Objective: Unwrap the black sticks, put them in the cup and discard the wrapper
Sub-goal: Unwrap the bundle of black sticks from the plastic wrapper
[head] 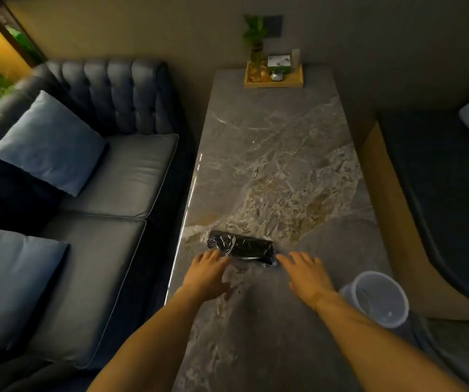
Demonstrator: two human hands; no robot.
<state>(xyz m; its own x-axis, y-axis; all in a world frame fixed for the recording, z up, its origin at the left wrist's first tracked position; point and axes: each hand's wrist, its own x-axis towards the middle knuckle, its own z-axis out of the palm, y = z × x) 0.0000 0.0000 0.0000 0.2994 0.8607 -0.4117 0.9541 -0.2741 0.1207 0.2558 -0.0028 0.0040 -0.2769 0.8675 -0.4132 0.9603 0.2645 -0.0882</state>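
A bundle of black sticks (249,248) lies on its side on the grey marble table (278,154), wrapped in clear crinkled plastic wrapper (222,243). My left hand (206,274) is spread flat just in front of the bundle's left end, fingertips at the plastic. My right hand (305,274) is spread at the bundle's right end, fingertips touching or nearly touching it. Neither hand grips anything. A clear plastic cup (377,299) stands upright to the right of my right wrist, near the table's right edge.
A wooden tray (273,80) with a plant in a vase and small items sits at the table's far end. A dark sofa (109,176) with blue cushions runs along the left. Another seat (437,193) lies to the right.
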